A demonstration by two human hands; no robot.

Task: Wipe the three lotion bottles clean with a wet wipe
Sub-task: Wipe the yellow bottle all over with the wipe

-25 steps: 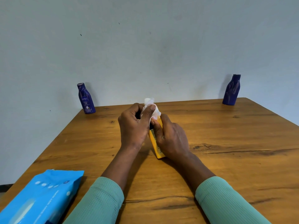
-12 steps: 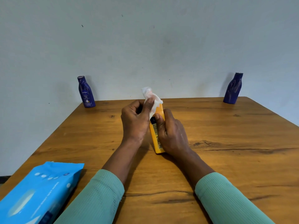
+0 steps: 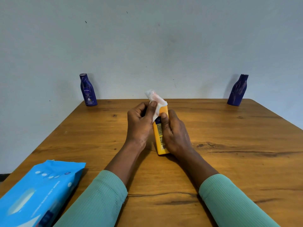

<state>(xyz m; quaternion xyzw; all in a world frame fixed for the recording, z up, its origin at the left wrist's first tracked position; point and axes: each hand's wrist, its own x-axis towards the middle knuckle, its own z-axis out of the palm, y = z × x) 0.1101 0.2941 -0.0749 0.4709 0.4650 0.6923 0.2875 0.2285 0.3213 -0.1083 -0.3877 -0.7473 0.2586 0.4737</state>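
Wipe (image 3: 155, 102) pinched by left hand (image 3: 139, 126) against top of yellow bottle (image 3: 159, 141), clamped in right hand (image 3: 175, 136) on tabletop (image 3: 229, 161). Blue bottle (image 3: 88, 94) far left, blue bottle (image 3: 237, 92) far right.

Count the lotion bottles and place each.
3. One dark blue Nivea bottle stands on the table at its far left corner, another dark blue bottle at the far right corner, and a yellow bottle is gripped in the right hand at the centre.
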